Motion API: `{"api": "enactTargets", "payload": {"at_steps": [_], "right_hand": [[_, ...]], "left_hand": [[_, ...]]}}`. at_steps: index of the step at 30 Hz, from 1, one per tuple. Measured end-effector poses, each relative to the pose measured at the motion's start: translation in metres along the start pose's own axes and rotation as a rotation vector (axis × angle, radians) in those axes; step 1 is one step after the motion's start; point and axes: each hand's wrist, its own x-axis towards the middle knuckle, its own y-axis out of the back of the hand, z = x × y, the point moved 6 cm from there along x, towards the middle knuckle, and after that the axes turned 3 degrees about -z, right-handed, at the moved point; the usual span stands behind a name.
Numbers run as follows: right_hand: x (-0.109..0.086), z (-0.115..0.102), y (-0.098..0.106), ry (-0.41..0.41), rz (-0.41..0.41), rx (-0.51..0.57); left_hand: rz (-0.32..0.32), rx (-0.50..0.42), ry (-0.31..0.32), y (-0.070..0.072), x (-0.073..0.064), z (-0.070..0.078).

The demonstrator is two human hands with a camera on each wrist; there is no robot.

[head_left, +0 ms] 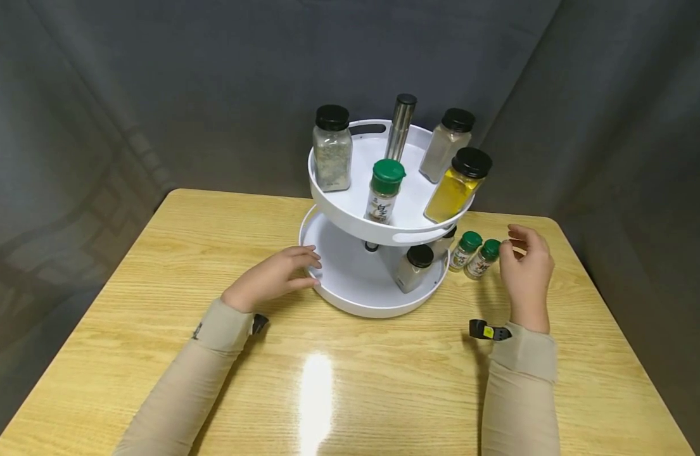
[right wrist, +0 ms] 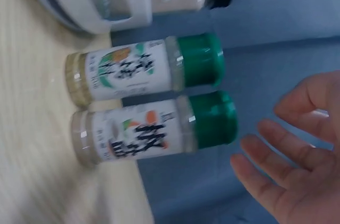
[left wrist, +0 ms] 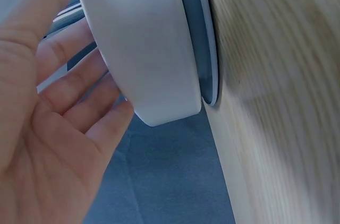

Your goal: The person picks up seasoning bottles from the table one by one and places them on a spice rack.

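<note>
A white two-tier turntable (head_left: 355, 308) stands on the wooden table. My left hand (head_left: 278, 275) is at the left rim of its lower tier, fingers fairly straight and reaching over the edge. The left wrist view shows that hand (left wrist: 58, 107) beside the white tray wall (left wrist: 143, 38); firm contact is hard to judge. To the right of the turntable, two green-capped spice jars (head_left: 465, 251) (head_left: 482, 259) stand upright side by side. Close to them hovers my right hand (head_left: 526, 263), fingers loosely bent and holding nothing. A gap separates the fingers from the nearer jar (right wrist: 154, 128) in the right wrist view.
The upper tier holds a herb jar (head_left: 332, 155), a metal grinder (head_left: 400, 130), a green-capped jar (head_left: 382, 196), a black-lidded jar (head_left: 443, 149) and a yellow-filled jar (head_left: 455, 193). On the lower tier are a black-lidded jar (head_left: 412, 271) and another partly hidden behind it. Dark curtains (head_left: 241, 95) surround the table.
</note>
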Motion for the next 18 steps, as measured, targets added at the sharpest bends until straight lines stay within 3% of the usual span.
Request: {"api": "enactTargets", "payload": {"at_steps": [3,8,12,18], "right_hand": [[0.002,0.012,-0.005,-0.064,-0.066,0.046],[0.003,0.031,-0.018,-0.161,-0.263,0.064],[0.003,0.036,-0.027,-0.155,-0.385,0.058],[0.002,0.036,-0.033,-0.133,-0.448,0.035]], "left_hand": [[-0.001,0.001,0.005,0.000,0.000,0.000],[-0.008,-0.017,0.006,-0.001,-0.001,-0.002],[-0.005,-0.032,-0.006,-0.002,0.000,-0.002],[0.007,-0.037,-0.048,-0.003,0.001,-0.003]]}}
